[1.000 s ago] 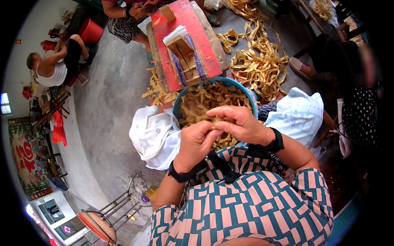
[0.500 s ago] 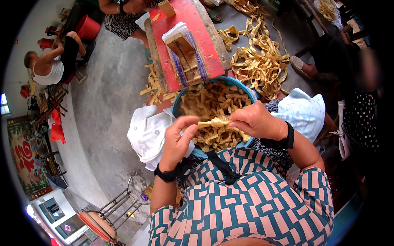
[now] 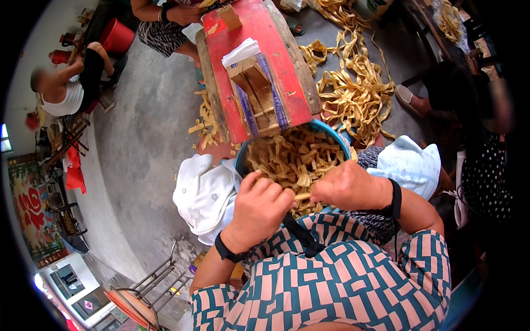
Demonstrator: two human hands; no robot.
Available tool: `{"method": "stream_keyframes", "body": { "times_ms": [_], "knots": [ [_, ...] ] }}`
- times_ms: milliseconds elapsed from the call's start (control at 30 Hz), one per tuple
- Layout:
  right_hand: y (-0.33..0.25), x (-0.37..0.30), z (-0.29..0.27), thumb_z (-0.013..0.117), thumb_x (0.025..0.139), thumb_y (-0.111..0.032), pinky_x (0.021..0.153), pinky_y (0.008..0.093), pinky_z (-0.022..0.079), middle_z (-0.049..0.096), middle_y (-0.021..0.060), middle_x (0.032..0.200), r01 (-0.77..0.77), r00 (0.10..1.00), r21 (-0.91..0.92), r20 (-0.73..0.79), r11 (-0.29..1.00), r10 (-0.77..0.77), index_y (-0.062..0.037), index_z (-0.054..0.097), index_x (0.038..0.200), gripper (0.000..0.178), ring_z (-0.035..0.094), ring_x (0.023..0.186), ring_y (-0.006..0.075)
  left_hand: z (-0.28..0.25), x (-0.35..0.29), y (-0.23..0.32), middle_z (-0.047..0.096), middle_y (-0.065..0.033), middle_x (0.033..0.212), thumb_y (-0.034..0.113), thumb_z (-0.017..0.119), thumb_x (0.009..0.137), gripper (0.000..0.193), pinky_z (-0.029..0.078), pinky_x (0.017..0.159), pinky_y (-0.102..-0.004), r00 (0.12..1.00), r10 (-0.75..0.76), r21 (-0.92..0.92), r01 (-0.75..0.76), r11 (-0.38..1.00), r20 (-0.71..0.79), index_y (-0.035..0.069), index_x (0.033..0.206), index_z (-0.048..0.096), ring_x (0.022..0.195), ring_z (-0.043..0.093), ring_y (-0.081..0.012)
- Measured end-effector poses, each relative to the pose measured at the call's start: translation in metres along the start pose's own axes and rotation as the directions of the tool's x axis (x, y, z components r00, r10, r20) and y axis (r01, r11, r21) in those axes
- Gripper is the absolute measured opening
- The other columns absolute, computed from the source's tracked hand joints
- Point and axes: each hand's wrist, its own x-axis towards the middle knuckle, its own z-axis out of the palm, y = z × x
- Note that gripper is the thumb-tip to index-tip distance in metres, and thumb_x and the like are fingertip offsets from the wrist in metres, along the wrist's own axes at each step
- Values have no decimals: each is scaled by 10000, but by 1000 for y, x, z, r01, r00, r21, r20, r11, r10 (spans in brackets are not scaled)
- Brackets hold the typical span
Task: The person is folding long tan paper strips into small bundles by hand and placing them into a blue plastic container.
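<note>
Close to my body, I hold a short yellow-brown strip (image 3: 302, 196) stretched between both hands. My left hand (image 3: 262, 204), its back turned up, has its fingers curled round one end. My right hand (image 3: 343, 185) is closed on the other end, knuckles up. Only a small middle piece of the strip shows; the fingers cover the rest. Beneath and beyond the hands is a round blue basin (image 3: 338, 134), filled with many knotted yellow-brown strips (image 3: 292, 154).
A red-topped wooden bench (image 3: 298, 99) carrying a wooden slotted block (image 3: 251, 74) stands beyond the basin. Loose long strips (image 3: 359, 105) lie right of it, short pieces (image 3: 207, 121) left. White cloth (image 3: 201, 193) and pale blue cloth (image 3: 408, 165) flank the basin. Other people sit around.
Both hands have come nearer my body and closer together. The left hand has rolled over, back upward, and the knot seen earlier in the strip is covered by fingers.
</note>
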Motion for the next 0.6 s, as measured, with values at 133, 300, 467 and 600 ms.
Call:
{"method": "stream_keyframes", "body": {
  "times_ms": [133,300,467,600],
  "knots": [
    [41,34,-20,681,879,-141,481,386,485,584,39,655,-24,992,-206,-128,978,-2,-113,593,843,99,644,575,222,-12,18,-40,630,-93,840,105,733,853,152,462,759,-431,966,-224,-158,203,966,-131,59,988,681,827,603,-304],
    [65,95,-44,669,919,-140,501,422,484,599,109,676,-96,936,-240,-352,966,5,-85,572,859,127,651,605,314,-21,61,-73,646,-132,822,92,684,919,71,483,673,-417,865,-385,-251,314,916,-323,34,961,688,765,618,-323],
    [103,117,-26,658,947,-188,507,445,486,592,140,650,-110,925,-249,-380,962,7,-89,556,890,153,648,607,357,-15,81,-109,685,-153,882,95,628,981,124,525,731,-356,847,-348,-154,312,937,-402,-3,1015,696,787,671,-295],
    [117,94,-19,658,945,-167,520,453,484,600,145,659,-203,943,-229,-308,952,127,-84,573,882,135,641,608,369,-5,67,-112,687,-115,876,138,669,931,90,499,712,-408,827,-394,-53,408,911,-401,55,939,701,832,640,-332]
  ]
}}
